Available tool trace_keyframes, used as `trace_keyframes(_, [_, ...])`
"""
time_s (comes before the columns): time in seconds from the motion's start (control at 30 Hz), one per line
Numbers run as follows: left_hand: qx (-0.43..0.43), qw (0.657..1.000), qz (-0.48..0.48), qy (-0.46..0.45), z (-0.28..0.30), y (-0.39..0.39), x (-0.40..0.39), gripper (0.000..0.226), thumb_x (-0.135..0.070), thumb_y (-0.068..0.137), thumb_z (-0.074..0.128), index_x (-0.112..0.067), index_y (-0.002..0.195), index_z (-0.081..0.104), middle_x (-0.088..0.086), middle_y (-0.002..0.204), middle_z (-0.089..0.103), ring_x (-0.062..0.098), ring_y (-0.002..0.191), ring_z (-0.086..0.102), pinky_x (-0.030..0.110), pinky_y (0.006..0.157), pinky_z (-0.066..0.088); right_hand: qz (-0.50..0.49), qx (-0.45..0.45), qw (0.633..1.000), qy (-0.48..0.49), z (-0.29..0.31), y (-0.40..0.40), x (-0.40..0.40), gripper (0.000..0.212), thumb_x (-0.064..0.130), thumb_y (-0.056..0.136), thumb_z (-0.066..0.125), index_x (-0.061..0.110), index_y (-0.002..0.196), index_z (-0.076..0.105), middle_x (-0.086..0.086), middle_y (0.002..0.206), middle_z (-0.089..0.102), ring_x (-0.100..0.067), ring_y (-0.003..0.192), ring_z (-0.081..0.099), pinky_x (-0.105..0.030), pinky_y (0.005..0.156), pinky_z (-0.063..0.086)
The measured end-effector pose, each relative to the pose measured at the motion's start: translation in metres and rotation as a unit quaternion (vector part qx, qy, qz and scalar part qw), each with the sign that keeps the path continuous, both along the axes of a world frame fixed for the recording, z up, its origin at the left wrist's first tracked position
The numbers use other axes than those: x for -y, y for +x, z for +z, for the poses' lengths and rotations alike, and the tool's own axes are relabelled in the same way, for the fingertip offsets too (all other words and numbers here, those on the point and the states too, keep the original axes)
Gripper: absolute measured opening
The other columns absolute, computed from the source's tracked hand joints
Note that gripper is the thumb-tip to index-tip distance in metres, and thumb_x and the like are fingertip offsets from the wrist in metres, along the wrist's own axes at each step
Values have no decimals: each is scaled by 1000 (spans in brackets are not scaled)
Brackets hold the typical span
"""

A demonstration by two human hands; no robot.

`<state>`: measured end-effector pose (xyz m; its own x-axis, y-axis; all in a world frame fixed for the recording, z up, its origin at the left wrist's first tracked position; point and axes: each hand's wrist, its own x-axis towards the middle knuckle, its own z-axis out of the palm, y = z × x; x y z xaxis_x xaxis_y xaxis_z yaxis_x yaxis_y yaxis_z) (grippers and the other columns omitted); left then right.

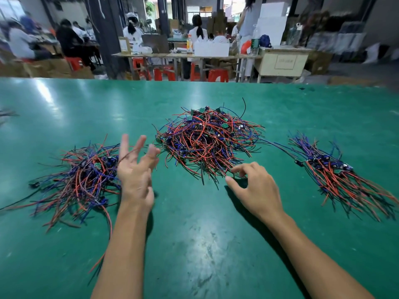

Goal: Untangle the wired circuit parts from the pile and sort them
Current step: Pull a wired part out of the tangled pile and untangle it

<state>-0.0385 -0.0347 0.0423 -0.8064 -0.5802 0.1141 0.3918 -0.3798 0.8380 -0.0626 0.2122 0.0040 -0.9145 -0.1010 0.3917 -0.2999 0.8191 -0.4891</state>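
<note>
On the counter (pixel 64 100) I see the tangled pile (pixel 207 141) at centre, a sorted bunch (pixel 84 180) to its left, another sorted bunch (pixel 336 175) to its right. My left hand (pixel 136 169) lies between left bunch and pile; my right hand (pixel 254 188) sits before the pile.

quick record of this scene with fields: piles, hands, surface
surface: green table
middle pile: largest tangle of red and blue wired parts
left pile: loose, spread
right pile: wires roughly aligned
left hand: raised, fingers spread, beside left pile
right hand: fingers curled, thumb and forefinger apart at middle pile's near edge; grip unclear
</note>
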Motion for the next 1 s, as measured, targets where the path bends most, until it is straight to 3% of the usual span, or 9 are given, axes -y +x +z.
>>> trace_keyframes(0.1, [62,979,105,-166,-11,-2,-3,104,12,88,67,-22,161,1,6,146,48,7,79,64,15,73,52,-6,22,999,27,-5,-2,-2,15,43,92,66,30,94,73,7,86,60,-19,94,58,-34,81,41])
trace_keyframes(0.2, [48,964,131,-224,-14,-8,-6,83,3,99,55,-18,161,2,3,132,60,3,67,67,20,69,52,-18,19,1000,11,-4,-2,-2,14,40,93,66,29,92,74,8,81,62,-21,86,61,-34,77,44])
trace_keyframes(0.27, [44,978,115,-169,-12,-9,-5,63,-9,108,43,-13,160,8,4,119,69,4,61,68,20,65,53,-39,15,999,-6,-3,-2,-1,15,44,92,65,30,93,70,11,78,61,-19,83,61,-33,74,43])
trace_keyframes(0.33, [60,993,84,-51,-11,-10,1,47,-22,112,33,-13,156,20,10,121,71,10,61,72,20,62,56,-57,8,998,-21,-2,-2,-2,19,49,91,66,32,100,65,12,77,59,-17,82,59,-32,72,43])
trace_keyframes(0.43, [63,994,4,90,-11,-7,13,51,-37,110,31,-9,151,19,18,131,65,19,75,77,24,58,59,-67,30,997,18,-2,-1,-3,31,54,91,64,34,114,65,8,89,58,-21,95,60,-35,80,46])
trace_keyframes(0.53, [102,995,1,5,-13,-8,9,64,-13,105,51,-5,150,6,20,136,58,13,68,74,22,54,57,-83,41,995,28,-1,-2,-4,22,51,92,63,33,102,72,5,90,56,-22,99,58,-34,76,43])
trace_keyframes(0.63, [134,987,32,-85,-22,-15,2,57,8,102,35,-10,147,3,23,137,55,10,56,70,18,49,53,-88,27,995,33,-2,-2,-5,18,46,94,62,32,93,73,5,88,53,-20,97,55,-30,69,35])
trace_keyframes(0.83, [166,980,60,-90,-15,-6,6,33,-20,112,25,-8,141,19,18,120,65,23,48,70,24,40,52,-102,-74,989,-74,1,-4,-8,17,38,99,57,24,95,65,9,93,57,-20,86,58,-29,70,34])
trace_keyframes(1.0, [238,951,68,-187,-15,-4,6,49,-46,109,16,-16,112,54,2,91,78,23,31,57,16,30,34,-122,-169,965,-158,8,-4,-11,15,36,101,57,23,98,64,8,95,59,-15,75,53,-30,67,35])
